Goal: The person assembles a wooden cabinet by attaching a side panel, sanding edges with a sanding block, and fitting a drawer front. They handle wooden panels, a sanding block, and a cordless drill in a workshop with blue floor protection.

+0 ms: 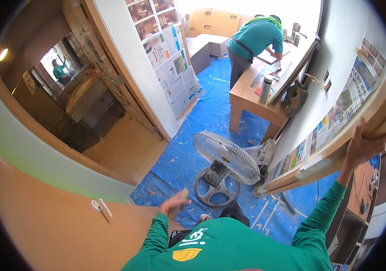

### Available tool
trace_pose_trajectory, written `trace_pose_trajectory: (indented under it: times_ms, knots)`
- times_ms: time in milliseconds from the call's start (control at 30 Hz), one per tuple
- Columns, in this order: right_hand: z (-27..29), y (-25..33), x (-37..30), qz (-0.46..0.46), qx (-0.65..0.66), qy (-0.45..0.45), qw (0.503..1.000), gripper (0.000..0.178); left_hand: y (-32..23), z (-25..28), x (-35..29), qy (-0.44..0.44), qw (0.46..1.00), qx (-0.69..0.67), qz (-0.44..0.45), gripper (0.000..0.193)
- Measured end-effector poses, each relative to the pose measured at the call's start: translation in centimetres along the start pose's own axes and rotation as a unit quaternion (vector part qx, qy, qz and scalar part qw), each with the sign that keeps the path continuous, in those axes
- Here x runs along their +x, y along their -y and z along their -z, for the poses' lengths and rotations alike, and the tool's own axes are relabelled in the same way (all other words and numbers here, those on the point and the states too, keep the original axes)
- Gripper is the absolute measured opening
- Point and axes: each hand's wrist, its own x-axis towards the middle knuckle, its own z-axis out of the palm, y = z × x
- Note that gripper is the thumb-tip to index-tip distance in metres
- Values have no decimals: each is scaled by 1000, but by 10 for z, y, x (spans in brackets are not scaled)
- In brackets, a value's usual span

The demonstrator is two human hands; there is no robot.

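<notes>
My left hand point(173, 204) is closed and slightly blurred. A small tan piece shows at its fingers, too unclear to name. It hangs low in front of my green shirt, beside the tan panel point(62, 212) on the left. At the right, my raised right hand point(365, 145) grips the wooden door frame point(324, 165), its thumb pointing up. Between my hands and just ahead, a grey floor fan point(227, 158) with a round base leans back on the blue sheet point(161, 165).
A person in green point(256, 38) bends over a wooden table point(251, 86) bearing a steel flask point(265, 89). Newspaper point(170, 63) covers a cabinet. Another doorway point(150, 113) opens at left, where another person point(59, 71) shows far off. Wood strips point(270, 217) lie on the sheet.
</notes>
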Motion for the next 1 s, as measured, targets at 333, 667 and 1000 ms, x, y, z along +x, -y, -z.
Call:
trace_pose_trajectory:
  times_ms: [333,667,1000]
  knots:
    - [11,7,9,2,-17,-2,1000,117,-376,-86,-41,88,917,-290,-260,32]
    - [2,-1,-1,-3,-28,-2,1000,116,-243,-159,-100,236,873,296,-308,83]
    - [2,0,-1,-8,-19,-7,1000,115,-187,-184,-71,339,834,331,-283,80]
